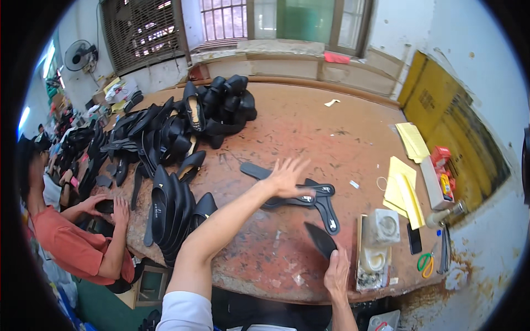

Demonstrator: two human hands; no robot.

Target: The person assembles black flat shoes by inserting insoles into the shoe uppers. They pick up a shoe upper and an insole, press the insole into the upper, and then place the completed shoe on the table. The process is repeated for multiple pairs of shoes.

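Note:
My left hand [290, 177] is stretched out over the middle of the workbench with its fingers spread, holding nothing. Beneath and beside it lie several flat black insoles [327, 212] with pale marks at their heel ends, some crossing each other. One more insole [254, 170] shows its end to the left of the hand. Nearer the front edge, my right hand [338, 270] is closed on a black pointed insole [320, 240], its tip directed away to the upper left. The fingers' undersides and the insole's lower end are hidden.
Black shoes [165, 127] are heaped at left, with a nested row of shoes [163, 212] nearer me. A co-worker in a red shirt [83, 243] handles a dark piece. At right are a glue container [375, 259], yellow papers [400, 187], a phone [414, 238] and scissors [425, 265].

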